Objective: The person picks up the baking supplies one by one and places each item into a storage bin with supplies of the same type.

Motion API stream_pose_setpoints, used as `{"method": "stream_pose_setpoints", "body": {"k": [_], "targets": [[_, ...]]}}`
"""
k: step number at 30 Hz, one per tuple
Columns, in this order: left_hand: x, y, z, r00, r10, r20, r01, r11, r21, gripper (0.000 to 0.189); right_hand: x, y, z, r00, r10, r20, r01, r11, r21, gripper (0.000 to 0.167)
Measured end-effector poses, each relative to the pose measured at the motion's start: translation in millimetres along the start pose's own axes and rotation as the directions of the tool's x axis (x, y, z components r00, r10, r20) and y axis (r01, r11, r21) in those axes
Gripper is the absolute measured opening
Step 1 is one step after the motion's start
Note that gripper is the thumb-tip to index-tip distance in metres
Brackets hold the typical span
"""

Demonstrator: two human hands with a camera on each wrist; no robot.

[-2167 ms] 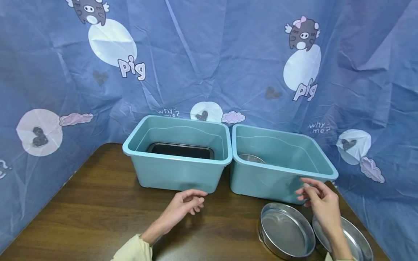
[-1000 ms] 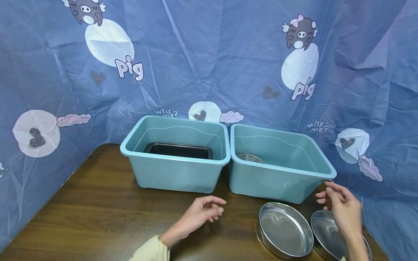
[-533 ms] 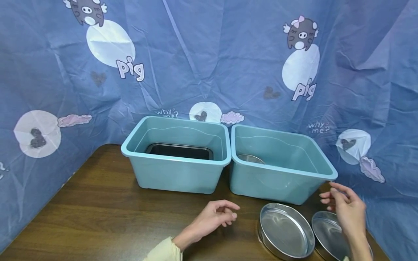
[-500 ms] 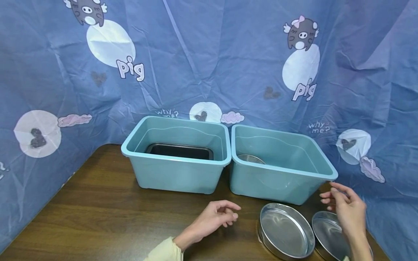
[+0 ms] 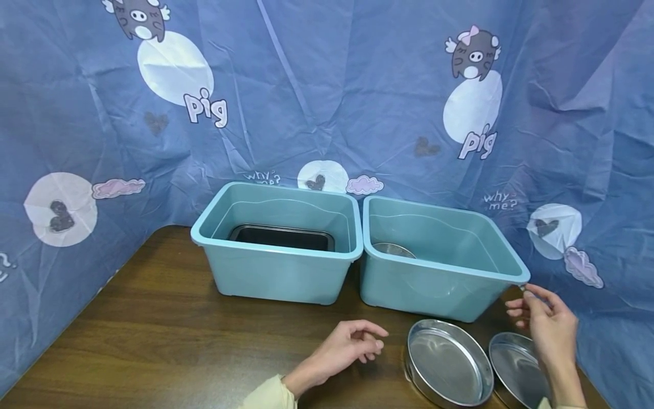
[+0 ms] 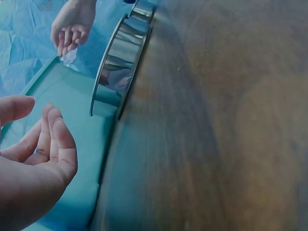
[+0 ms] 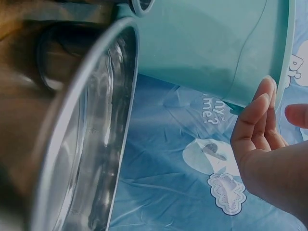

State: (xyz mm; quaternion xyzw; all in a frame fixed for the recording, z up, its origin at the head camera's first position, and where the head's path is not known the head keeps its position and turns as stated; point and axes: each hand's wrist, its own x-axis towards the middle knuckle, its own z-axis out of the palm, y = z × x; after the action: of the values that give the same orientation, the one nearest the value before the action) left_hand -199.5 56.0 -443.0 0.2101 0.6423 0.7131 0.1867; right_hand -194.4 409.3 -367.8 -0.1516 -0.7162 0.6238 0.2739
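My left hand (image 5: pixel 343 347), fingers loosely bent and holding nothing, hovers over the table to the left of a round metal pan (image 5: pixel 449 363). That pan has a shallow upright wall and a small loop on its left side. Beside it to the right sits a second round metal pan (image 5: pixel 516 363), partly hidden by my right hand (image 5: pixel 554 329). The right hand also holds nothing; its fingertips are at the front right corner of the right teal bin (image 5: pixel 429 289), and I cannot tell whether they touch it. In the right wrist view, the metal pan wall (image 7: pixel 96 130) looms close.
A left teal bin (image 5: pixel 276 272) stands next to the right one and has a black rectangular pan (image 5: pixel 281 237) inside. Within the right bin, part of a round metal item (image 5: pixel 393 249) shows. Behind the brown table (image 5: pixel 153 341) hangs a blue printed cloth (image 5: pixel 317 85).
My left hand has moved right across the table toward the nearer pan. My right hand has shifted right, from in front of the right bin to its front right corner. Pans and bins have stayed put.
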Motion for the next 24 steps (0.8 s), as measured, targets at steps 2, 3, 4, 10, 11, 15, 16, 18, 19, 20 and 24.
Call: {"method": "stream_pose_setpoints", "body": {"k": [2, 3, 4, 10, 11, 15, 16, 18, 19, 20, 24], "targets": [[0.8, -0.7, 1.6, 1.000, -0.008, -0.003, 0.008, 1.000, -0.008, 0.025, 2.6, 0, 0, 1.000, -0.010, -0.009, 0.010, 1.000, -0.027, 0.014], [1.2, -1.2, 2.4, 1.000, -0.013, -0.004, 0.013, 1.000, -0.014, 0.025, 3.8, 0, -1, 1.000, -0.013, -0.015, 0.012, 0.999, -0.041, 0.014], [1.6, -1.6, 3.2, 1.000, -0.018, -0.005, 0.018, 1.000, -0.020, 0.025, 5.2, 0, -1, 1.000, -0.013, -0.022, 0.012, 0.998, -0.057, 0.014], [4.5, -5.4, 8.5, 0.999, -0.042, -0.013, 0.041, 0.998, -0.051, 0.026, 14.6, -1, -2, 0.999, 0.010, -0.043, -0.014, 0.995, -0.104, 0.026], [5.0, -6.0, 9.6, 0.999, -0.042, -0.014, 0.041, 0.998, -0.053, 0.025, 16.4, -1, -2, 0.999, 0.011, -0.041, -0.016, 0.994, -0.106, 0.031], [6.0, -7.5, 14.2, 0.999, -0.040, -0.023, 0.038, 0.997, -0.060, 0.025, 23.3, -3, -2, 0.999, 0.016, -0.031, -0.020, 0.994, -0.109, 0.044], [6.0, -7.9, 15.3, 0.999, -0.039, -0.028, 0.037, 0.997, -0.061, 0.025, 24.9, -4, -2, 1.000, 0.015, -0.025, -0.018, 0.994, -0.105, 0.045], [5.9, -8.4, 17.1, 0.999, -0.039, -0.037, 0.037, 0.997, -0.064, 0.024, 28.0, -4, -2, 1.000, 0.000, -0.011, -0.002, 0.991, -0.134, 0.046], [5.7, -8.7, 17.8, 0.998, -0.040, -0.041, 0.038, 0.997, -0.065, 0.024, 29.5, -5, -3, 1.000, -0.006, -0.003, 0.006, 0.989, -0.149, 0.047], [5.6, -9.1, 18.4, 0.998, -0.041, -0.043, 0.038, 0.997, -0.066, 0.024, 31.0, -5, -3, 1.000, -0.009, 0.005, 0.010, 0.987, -0.163, 0.048], [5.8, -10.3, 20.3, 0.998, -0.046, -0.050, 0.043, 0.997, -0.070, 0.023, 36.1, -5, -6, 0.998, -0.037, 0.044, 0.047, 0.967, -0.249, 0.050]]}}
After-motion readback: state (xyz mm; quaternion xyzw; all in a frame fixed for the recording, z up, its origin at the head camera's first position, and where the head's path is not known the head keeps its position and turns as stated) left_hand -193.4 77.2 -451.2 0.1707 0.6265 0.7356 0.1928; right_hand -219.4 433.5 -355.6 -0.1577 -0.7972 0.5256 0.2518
